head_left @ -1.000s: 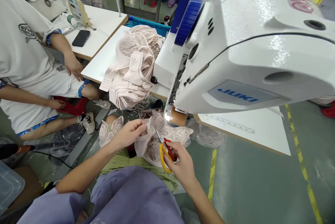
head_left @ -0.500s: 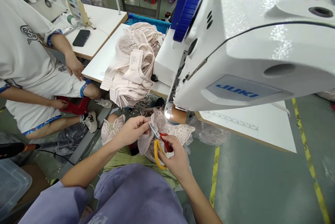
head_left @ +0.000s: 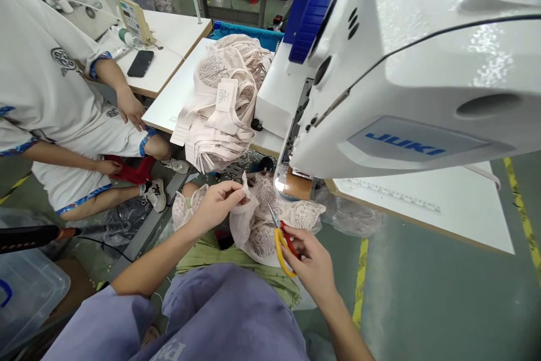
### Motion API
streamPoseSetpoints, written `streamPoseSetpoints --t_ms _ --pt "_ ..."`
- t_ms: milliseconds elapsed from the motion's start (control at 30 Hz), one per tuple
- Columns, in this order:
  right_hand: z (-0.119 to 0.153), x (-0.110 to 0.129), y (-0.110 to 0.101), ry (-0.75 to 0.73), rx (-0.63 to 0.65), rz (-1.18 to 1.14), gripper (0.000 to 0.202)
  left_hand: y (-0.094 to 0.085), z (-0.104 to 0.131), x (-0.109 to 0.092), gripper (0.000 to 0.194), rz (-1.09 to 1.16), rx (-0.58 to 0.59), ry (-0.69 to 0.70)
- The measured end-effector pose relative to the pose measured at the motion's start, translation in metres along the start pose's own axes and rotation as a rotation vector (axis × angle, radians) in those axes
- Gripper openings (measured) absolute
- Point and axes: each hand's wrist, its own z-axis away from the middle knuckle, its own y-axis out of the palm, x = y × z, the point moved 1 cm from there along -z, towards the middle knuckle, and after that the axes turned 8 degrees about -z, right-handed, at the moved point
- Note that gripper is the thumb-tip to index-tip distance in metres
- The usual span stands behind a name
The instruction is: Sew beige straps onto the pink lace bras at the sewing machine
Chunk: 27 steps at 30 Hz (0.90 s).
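Observation:
My left hand point(head_left: 223, 203) pinches an edge of a pale pink lace bra point(head_left: 262, 240), lifting a sheer flap of it. The rest of the bra lies over my lap below the sewing machine's arm. In my right hand point(head_left: 313, 262) is a pair of scissors point(head_left: 279, 231) with one red and one yellow handle loop. Their blades look nearly closed and point up and left over the lace, apart from my left hand. Another lace cup point(head_left: 188, 206) shows behind my left wrist.
A white JUKI sewing machine point(head_left: 406, 141) stands close at the right. A pile of bras point(head_left: 222, 110) with labels rests on a white table point(head_left: 169, 105). A co-worker point(head_left: 63, 85) sits at the left, near a phone point(head_left: 141, 63). A clear ruler point(head_left: 393, 193) lies on the right-hand tabletop.
My right hand has drawn the scissors right and down, away from my left hand. The blades have closed, and the left hand now holds the flap up. The view has shifted slightly.

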Motion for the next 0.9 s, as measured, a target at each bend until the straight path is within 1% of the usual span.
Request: streamPoseSetpoints --t_ms 67,100,167,267,333,367,433,467,500,533,567,633,667,700,733,767,800,833,867,900 --pt "0.001 -0.009 -0.017 0.063 0.023 0.04 0.036 -0.003 0.001 -0.001 0.026 -0.074 -0.043 0.041" --pt "0.001 -0.015 -0.026 0.103 0.015 0.058 0.04 -0.004 0.002 -0.001 0.025 -0.12 -0.065 0.061" --pt "-0.003 -0.024 -0.048 0.176 -0.061 0.094 0.049 -0.007 0.004 -0.002 0.022 -0.19 -0.108 0.088" --pt "-0.018 -0.031 -0.085 0.264 -0.234 0.207 0.058 -0.015 0.005 -0.001 0.022 -0.248 -0.138 0.082" --pt "-0.035 -0.032 -0.112 0.293 -0.34 0.283 0.057 -0.022 0.003 -0.002 0.022 -0.285 -0.085 0.063" --pt "-0.047 -0.032 -0.125 0.302 -0.372 0.313 0.054 -0.027 0.001 -0.003 0.023 -0.292 -0.03 0.057" --pt "-0.072 -0.033 -0.15 0.306 -0.406 0.403 0.045 -0.037 -0.002 -0.009 0.028 -0.349 0.125 0.071" --pt "-0.086 -0.035 -0.16 0.308 -0.393 0.467 0.042 -0.042 -0.003 -0.013 0.03 -0.422 0.201 0.093" --pt "-0.099 -0.037 -0.169 0.31 -0.352 0.533 0.039 -0.046 -0.004 -0.016 0.03 -0.514 0.256 0.119" --pt "-0.11 -0.038 -0.176 0.299 -0.299 0.596 0.036 -0.049 -0.005 -0.019 0.028 -0.612 0.281 0.145" --pt "-0.119 -0.039 -0.18 0.258 -0.251 0.644 0.035 -0.051 -0.006 -0.02 0.026 -0.702 0.278 0.168" --pt "-0.126 -0.036 -0.177 0.104 -0.209 0.689 0.039 -0.052 -0.008 -0.02 0.022 -0.809 0.214 0.206" --pt "-0.123 -0.033 -0.17 0.026 -0.236 0.686 0.043 -0.049 -0.01 -0.018 0.022 -0.846 0.17 0.229" --pt "-0.115 -0.028 -0.158 -0.048 -0.271 0.657 0.049 -0.044 -0.011 -0.015 0.024 -0.894 0.135 0.26" --pt "-0.105 -0.022 -0.142 -0.072 -0.302 0.591 0.053 -0.038 -0.012 -0.012 0.024 -0.942 0.112 0.295" --pt "-0.092 -0.017 -0.123 -0.05 -0.277 0.48 0.052 -0.029 -0.013 -0.009 0.024 -0.985 0.109 0.332" --pt "-0.079 -0.012 -0.101 -0.055 -0.165 0.338 0.046 -0.019 -0.013 -0.008 0.023 -1.02 0.125 0.369" --pt "-0.065 -0.007 -0.077 -0.088 -0.026 0.215 0.039 -0.008 -0.012 -0.007 0.023 -1.043 0.157 0.405" --pt "-0.053 -0.003 -0.054 -0.141 0.112 0.15 0.033 0.004 -0.011 -0.009 0.024 -1.053 0.2 0.437" --pt "-0.042 0.001 -0.033 -0.192 0.198 0.134 0.033 0.016 -0.008 -0.012 0.025 -1.057 0.239 0.465"
